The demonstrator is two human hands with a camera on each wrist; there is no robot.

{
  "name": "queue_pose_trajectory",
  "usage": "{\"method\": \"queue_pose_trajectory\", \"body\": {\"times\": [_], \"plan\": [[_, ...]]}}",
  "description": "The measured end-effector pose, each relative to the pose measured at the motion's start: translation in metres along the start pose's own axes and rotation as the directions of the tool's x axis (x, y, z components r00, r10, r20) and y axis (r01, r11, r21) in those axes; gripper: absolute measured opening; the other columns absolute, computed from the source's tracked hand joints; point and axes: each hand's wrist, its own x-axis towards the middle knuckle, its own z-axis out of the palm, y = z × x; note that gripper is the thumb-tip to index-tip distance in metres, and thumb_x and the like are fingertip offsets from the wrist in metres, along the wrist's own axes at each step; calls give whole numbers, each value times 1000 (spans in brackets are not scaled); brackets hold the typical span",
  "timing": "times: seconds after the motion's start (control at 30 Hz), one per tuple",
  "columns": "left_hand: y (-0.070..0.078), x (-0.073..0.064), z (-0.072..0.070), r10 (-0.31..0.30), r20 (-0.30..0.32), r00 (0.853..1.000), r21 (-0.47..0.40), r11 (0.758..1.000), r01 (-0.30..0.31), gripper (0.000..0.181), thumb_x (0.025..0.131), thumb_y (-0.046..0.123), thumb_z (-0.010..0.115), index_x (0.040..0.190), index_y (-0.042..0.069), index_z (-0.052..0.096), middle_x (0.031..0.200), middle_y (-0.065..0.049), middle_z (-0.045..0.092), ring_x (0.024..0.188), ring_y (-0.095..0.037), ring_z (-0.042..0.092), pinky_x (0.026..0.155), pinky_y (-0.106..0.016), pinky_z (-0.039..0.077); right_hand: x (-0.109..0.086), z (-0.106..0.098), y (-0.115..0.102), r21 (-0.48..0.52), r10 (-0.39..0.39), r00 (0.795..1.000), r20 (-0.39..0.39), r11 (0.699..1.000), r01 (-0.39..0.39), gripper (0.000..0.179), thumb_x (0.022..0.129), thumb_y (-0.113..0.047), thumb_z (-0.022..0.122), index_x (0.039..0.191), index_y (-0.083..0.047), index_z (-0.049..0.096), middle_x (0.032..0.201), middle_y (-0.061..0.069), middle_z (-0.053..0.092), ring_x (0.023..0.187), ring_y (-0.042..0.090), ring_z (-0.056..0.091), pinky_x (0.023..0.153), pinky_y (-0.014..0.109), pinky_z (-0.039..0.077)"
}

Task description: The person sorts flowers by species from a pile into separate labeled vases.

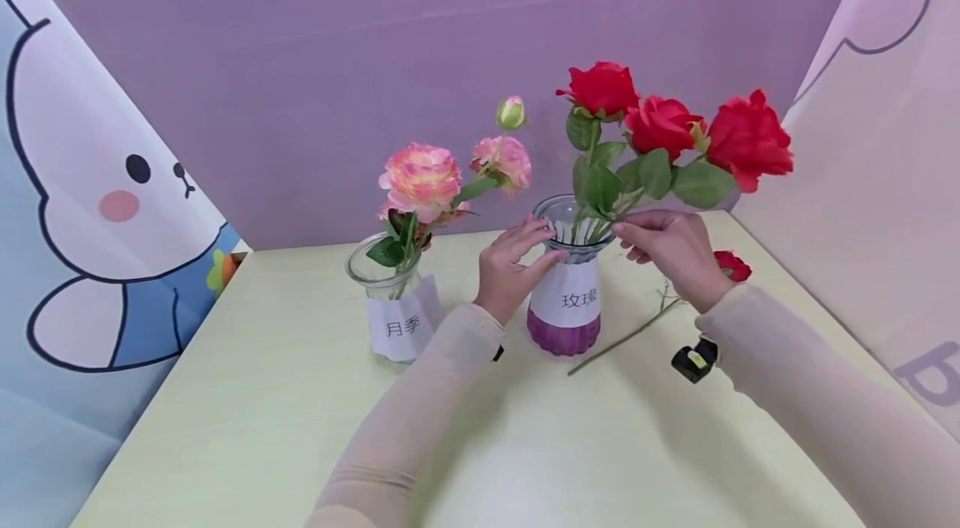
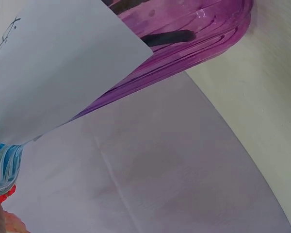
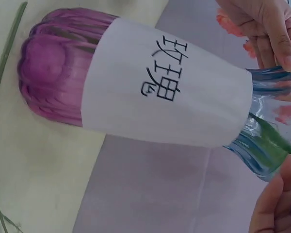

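A glass vase [image 1: 564, 335] with a purple base and a white paper label [image 3: 165, 87] stands on the table. My left hand [image 1: 517, 266] holds it by the neck, fingers over the rim and thumb at the front. Red roses [image 1: 663, 126] with green leaves rise from its mouth and lean right. At the right of the rim, my right hand [image 1: 670, 249] pinches a rose stem between thumb and fingers. The left wrist view catches mostly the vase's purple base [image 2: 203, 29] and its paper.
Left of it stands a second labelled glass vase [image 1: 384, 286] with pink flowers [image 1: 422, 181]. Another red rose [image 1: 732, 266] lies on the table [image 1: 285, 428] under my right arm, its long stem [image 1: 622, 340] reaching toward the vase. A purple backdrop [image 1: 300, 95] rises behind.
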Motion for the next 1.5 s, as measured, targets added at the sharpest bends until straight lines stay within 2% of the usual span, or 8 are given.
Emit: {"method": "queue_pose_trajectory", "body": {"times": [0.2,0.37,0.47,0.63,0.8,0.97,1.17,1.5], "plan": [[-2,-1,0,-2,3,1000,-18,1000,2,28,70,6,83,94,-6,73,103,-21,69,105,-35,64,101,-29,44,0,9,8,193,-50,993,-103,979,69,22,93,-24,65,105,-6,65,70,-6,63,60,9,60,60,21,55],[-1,-1,0,-9,5,1000,-10,1000,9,29,70,5,83,94,-6,72,104,-21,68,106,-36,63,101,-29,43,1,13,9,209,-37,984,-173,975,73,18,92,-19,65,98,-2,66,64,-12,62,56,5,58,58,17,54],[-1,0,0,-8,3,1000,-2,1000,8,29,70,6,83,94,-6,72,105,-21,68,106,-34,63,101,-29,43,2,14,6,183,-28,990,-138,982,54,21,94,-17,61,99,4,63,63,-11,60,55,5,56,56,18,53],[-1,1,-1,5,-5,1000,-9,1000,-6,29,69,5,84,93,-6,72,103,-21,69,108,-34,63,101,-28,43,5,7,9,144,-98,994,51,986,90,27,96,-19,59,111,3,57,73,-7,65,62,10,61,61,23,56],[1,1,1,-1,21,1000,17,1000,1,29,70,8,84,94,-4,73,103,-20,69,111,-32,61,101,-27,42,3,-9,30,217,-153,979,138,969,121,24,94,-12,61,117,-12,54,91,-7,67,75,12,68,67,26,58],[2,0,-1,-2,17,1000,39,999,2,28,70,8,84,93,-4,74,102,-19,70,109,-32,62,100,-31,44,2,-24,55,194,1,979,206,980,-42,41,96,-15,59,134,-3,50,93,-12,68,79,10,69,73,21,56],[2,1,-2,7,0,1000,44,999,-7,27,70,8,84,92,-4,74,102,-19,70,108,-32,62,100,-28,43,6,-38,97,81,205,912,356,965,-249,57,99,-21,54,141,11,33,110,5,68,86,11,69,81,24,55],[4,0,-1,-30,1,1000,47,998,30,27,70,9,84,93,-3,74,102,-18,70,109,-30,62,100,-26,43,4,-38,150,-68,390,822,415,914,-399,57,98,-23,55,139,11,37,113,17,67,98,26,67,86,43,54]]}}
